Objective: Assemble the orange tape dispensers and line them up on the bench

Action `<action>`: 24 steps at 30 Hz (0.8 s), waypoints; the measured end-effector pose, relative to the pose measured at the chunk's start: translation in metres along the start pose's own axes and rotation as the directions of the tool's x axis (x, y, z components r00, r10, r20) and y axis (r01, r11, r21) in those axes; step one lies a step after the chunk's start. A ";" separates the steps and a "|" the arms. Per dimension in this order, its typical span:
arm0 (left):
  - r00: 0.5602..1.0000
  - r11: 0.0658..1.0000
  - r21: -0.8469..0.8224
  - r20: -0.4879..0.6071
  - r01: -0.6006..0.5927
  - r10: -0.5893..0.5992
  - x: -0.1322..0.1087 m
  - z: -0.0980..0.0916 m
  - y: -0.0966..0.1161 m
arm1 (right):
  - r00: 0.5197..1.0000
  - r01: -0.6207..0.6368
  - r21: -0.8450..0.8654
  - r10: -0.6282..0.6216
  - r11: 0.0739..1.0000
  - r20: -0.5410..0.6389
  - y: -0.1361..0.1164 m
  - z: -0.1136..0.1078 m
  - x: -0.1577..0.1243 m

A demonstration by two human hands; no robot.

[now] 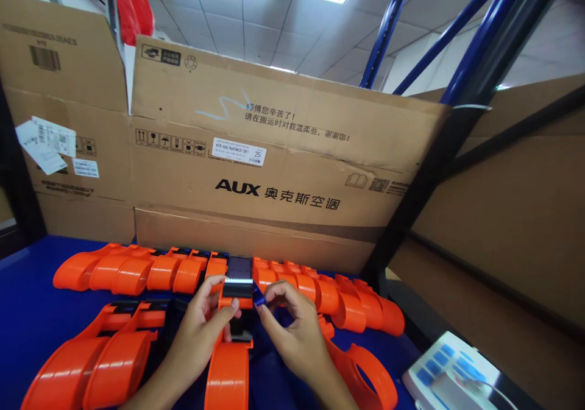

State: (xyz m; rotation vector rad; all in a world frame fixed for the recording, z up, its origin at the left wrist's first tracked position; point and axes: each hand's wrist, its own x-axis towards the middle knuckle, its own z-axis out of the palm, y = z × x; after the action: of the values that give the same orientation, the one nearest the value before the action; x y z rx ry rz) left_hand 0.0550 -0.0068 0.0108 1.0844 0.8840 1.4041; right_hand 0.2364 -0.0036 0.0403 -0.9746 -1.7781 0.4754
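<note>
An orange plastic tape dispenser (pixel 231 349) with a black front plate lies in front of me on the blue table (pixel 27 312). My left hand (pixel 203 321) grips its head from the left, thumb on the orange crossbar. My right hand (pixel 292 325) pinches a small blue part (pixel 259 300) at the right side of the dispenser's head. Both hands have their fingers closed.
A row of several orange dispensers (pixel 183 273) lies behind my hands, and more lie at the front left (pixel 100 361) and right (pixel 365 373). Large cardboard boxes (pixel 274 154) stand as a wall behind. A blue and black rack post (pixel 439 154) rises on the right. A white keypad device (pixel 452 376) sits at the lower right.
</note>
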 end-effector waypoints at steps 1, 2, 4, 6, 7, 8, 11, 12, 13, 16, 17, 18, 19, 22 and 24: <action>1.000 1.000 0.001 -0.005 0.000 0.000 0.000 0.000 0.001 | 1.000 0.011 0.009 -0.011 1.000 0.003 0.000 0.000 0.000; 1.000 1.000 0.005 -0.008 -0.002 0.002 -0.001 0.001 0.002 | 1.000 0.023 0.011 -0.023 1.000 0.006 -0.001 0.001 0.000; 1.000 1.000 0.015 -0.008 -0.010 0.010 -0.003 0.001 0.003 | 0.999 0.049 -0.008 -0.049 0.999 0.017 -0.002 0.001 0.000; 1.000 1.000 0.022 -0.006 -0.021 0.021 -0.004 0.002 0.003 | 0.996 0.082 -0.047 -0.081 0.996 0.038 -0.002 0.001 0.001; 1.000 0.999 0.024 -0.008 -0.028 0.028 -0.004 0.002 0.003 | 0.994 0.101 -0.067 -0.098 0.993 0.055 -0.002 0.001 0.001; 0.999 0.999 0.025 -0.011 -0.033 0.034 -0.004 0.003 0.002 | 0.991 0.120 -0.085 -0.114 0.989 0.074 -0.001 0.000 0.001; 0.999 0.998 0.028 -0.024 -0.047 0.048 -0.004 0.003 0.002 | 0.981 0.166 -0.128 -0.151 0.978 0.121 0.002 -0.001 0.002; 0.998 0.998 0.029 -0.026 -0.051 0.052 -0.003 0.003 0.002 | 0.978 0.179 -0.137 -0.161 0.974 0.136 0.003 -0.002 0.002; 0.998 0.998 0.029 -0.028 -0.056 0.056 -0.003 0.003 0.002 | 0.974 0.192 -0.146 -0.170 0.970 0.151 0.004 -0.003 0.002; 0.997 0.997 0.029 -0.036 -0.069 0.070 -0.002 0.003 0.004 | 0.959 0.227 -0.179 -0.188 0.957 0.210 0.005 -0.006 0.002; 0.997 0.997 0.030 -0.037 -0.070 0.071 -0.002 0.004 0.004 | 0.955 0.235 -0.192 -0.190 0.953 0.228 0.005 -0.006 0.002; 0.997 0.997 0.032 -0.032 -0.068 0.069 -0.003 0.004 0.005 | 0.952 0.241 -0.203 -0.191 0.949 0.239 0.005 -0.007 0.002; 0.997 0.997 0.034 -0.026 -0.066 0.067 -0.003 0.004 0.005 | 0.950 0.245 -0.211 -0.192 0.946 0.245 0.005 -0.007 0.002; 0.997 0.997 0.042 -0.022 -0.069 0.070 -0.005 0.003 0.004 | 0.950 0.254 -0.218 -0.201 0.942 0.239 0.004 -0.007 0.002; 0.997 0.997 0.039 -0.029 -0.069 0.070 -0.006 0.003 0.003 | 0.950 0.259 -0.219 -0.207 0.941 0.233 0.004 -0.007 0.002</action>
State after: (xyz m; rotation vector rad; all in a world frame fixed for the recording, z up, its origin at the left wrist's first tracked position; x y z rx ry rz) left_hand 0.0567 -0.0129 0.0135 1.1346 0.9055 1.4697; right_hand 0.2435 -0.0005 0.0417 -0.8899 -2.1504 0.2115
